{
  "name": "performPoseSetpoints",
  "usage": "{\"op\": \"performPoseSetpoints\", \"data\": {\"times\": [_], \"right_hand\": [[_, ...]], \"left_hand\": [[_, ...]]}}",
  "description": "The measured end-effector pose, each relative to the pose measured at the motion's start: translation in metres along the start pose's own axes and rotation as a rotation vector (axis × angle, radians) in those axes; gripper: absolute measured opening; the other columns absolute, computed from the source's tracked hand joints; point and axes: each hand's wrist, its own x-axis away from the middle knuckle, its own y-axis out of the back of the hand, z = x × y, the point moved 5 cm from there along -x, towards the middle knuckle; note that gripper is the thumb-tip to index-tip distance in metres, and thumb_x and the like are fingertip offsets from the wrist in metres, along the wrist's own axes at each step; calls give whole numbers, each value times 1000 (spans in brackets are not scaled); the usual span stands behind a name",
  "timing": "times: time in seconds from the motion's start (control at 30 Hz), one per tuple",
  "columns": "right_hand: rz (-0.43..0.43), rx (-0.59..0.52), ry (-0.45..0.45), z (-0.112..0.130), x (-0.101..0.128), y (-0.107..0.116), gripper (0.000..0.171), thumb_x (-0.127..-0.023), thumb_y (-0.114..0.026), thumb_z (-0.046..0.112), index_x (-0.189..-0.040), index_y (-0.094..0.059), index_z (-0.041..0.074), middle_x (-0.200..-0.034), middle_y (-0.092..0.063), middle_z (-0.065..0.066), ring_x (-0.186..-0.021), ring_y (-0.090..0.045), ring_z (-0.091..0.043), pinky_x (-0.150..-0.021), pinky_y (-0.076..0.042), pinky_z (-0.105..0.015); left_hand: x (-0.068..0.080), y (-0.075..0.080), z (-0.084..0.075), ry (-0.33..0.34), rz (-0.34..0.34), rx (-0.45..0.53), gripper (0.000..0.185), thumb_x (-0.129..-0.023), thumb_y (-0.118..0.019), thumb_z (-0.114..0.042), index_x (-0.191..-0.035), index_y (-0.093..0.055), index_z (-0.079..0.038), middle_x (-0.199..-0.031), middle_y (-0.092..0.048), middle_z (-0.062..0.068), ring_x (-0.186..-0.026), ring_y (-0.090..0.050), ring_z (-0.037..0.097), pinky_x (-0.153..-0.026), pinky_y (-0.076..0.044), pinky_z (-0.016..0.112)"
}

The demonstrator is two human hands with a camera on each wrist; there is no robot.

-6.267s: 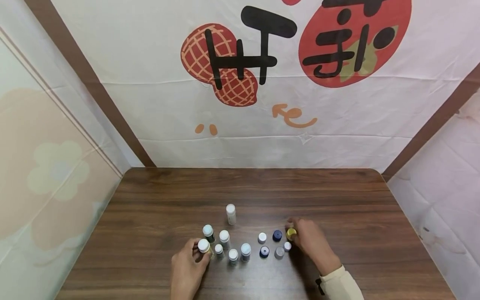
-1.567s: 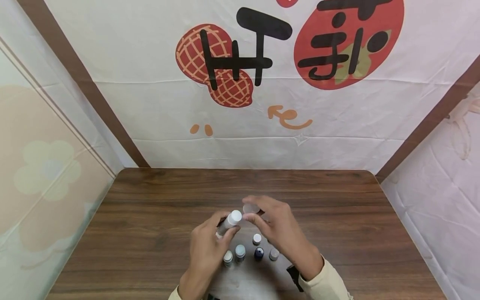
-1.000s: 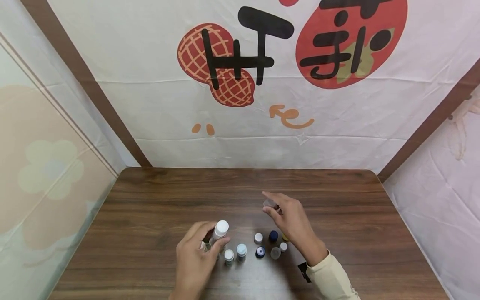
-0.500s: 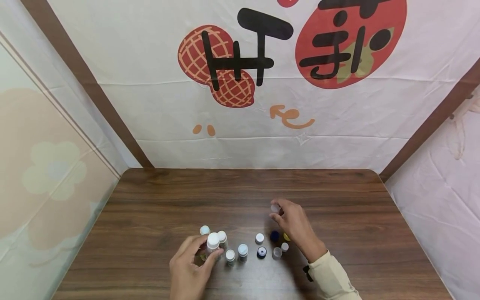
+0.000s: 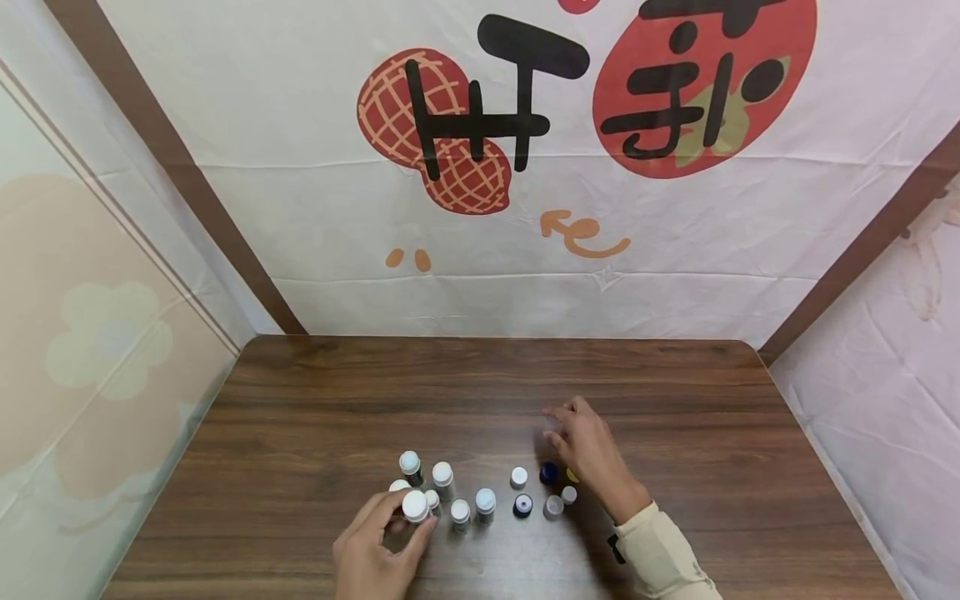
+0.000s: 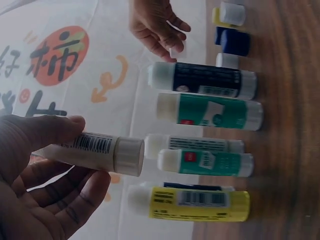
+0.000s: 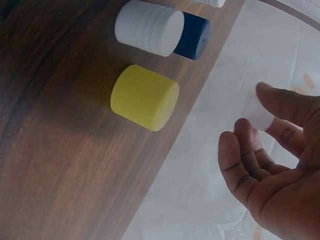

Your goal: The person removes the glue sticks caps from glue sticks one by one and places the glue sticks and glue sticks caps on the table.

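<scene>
Wood-grain table (image 5: 315, 400) stands before a white printed cloth (image 5: 300, 208).

The head camera looks forward and down from above the surface (image 5: 675, 392), far enough to take in all of it and the backdrop (image 5: 525, 250). Each wrist camera sits low and close, its picture turned sideways. All three share the yellow cap (image 7: 144, 97).
</scene>
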Motion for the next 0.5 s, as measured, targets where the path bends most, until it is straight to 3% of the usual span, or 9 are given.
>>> {"op": "performPoseSetpoints", "data": {"times": [0.1, 0.17, 0.27, 0.33, 0.37, 0.43, 0.5], "right_hand": [[18, 25, 10, -1, -1, -3, 33, -81, -76, 6, -113, -71, 8, -91, -52, -3, -66, -48, -9, -55, -42, -23], [32, 32, 10, -2, -1, -5, 33, -80, -76, 6, -113, -71, 8, -91, -53, -4, -66, -48, -9, -55, -42, -23], [52, 42, 4, -4, 0, -9, 33, -81, -76, 7, -113, -71, 8, -91, -54, -4, -66, -48, -9, -55, -42, -22], [57, 42, 4, -4, 0, -11, 32, -81, -76, 8, -113, -71, 7, -92, -55, -4, -66, -49, -9, -54, -43, -22], [60, 46, 4, -5, 0, -12, 32, -81, -76, 9, -113, -71, 7, -92, -56, -5, -66, -49, -9, -55, -43, -22], [70, 51, 1, -6, 1, -14, 32, -81, -76, 9, -113, -71, 6, -93, -56, -6, -66, -50, -9, -55, -44, -23], [88, 49, -8, -7, 1, -16, 33, -81, -75, 9, -114, -71, 5, -94, -56, -6, -67, -52, -10, -56, -45, -24]], "left_hand": [[6, -1, 4, -9, 9, -36, 47, -46, -92, 2, -87, -69, -6, -82, -66, -3, -64, -59, 2, -59, -48, 11], [10, -2, 6, -10, 15, -43, 35, -62, -91, -17, -87, -69, -6, -83, -67, -3, -64, -59, 1, -59, -48, 10], [14, -4, 8, -20, 11, -55, 42, -82, -72, -48, -87, -69, -6, -82, -67, -2, -64, -60, 1, -59, -48, 10], [18, -7, 10, -28, 9, -70, 57, -87, -49, -61, -87, -69, -7, -81, -67, -2, -63, -60, 2, -58, -48, 10], [19, -8, 11, -33, 11, -78, 58, -88, -48, -61, -87, -69, -7, -81, -67, -2, -63, -60, 3, -57, -48, 10], [23, -11, 13, -34, 26, -86, 54, -88, -52, -60, -88, -69, -8, -80, -67, -1, -62, -61, 4, -57, -47, 11], [27, -15, 16, -23, 48, -82, 40, -82, -72, -47, -89, -68, -8, -80, -67, 0, -63, -61, 4, -56, -47, 11]]}}
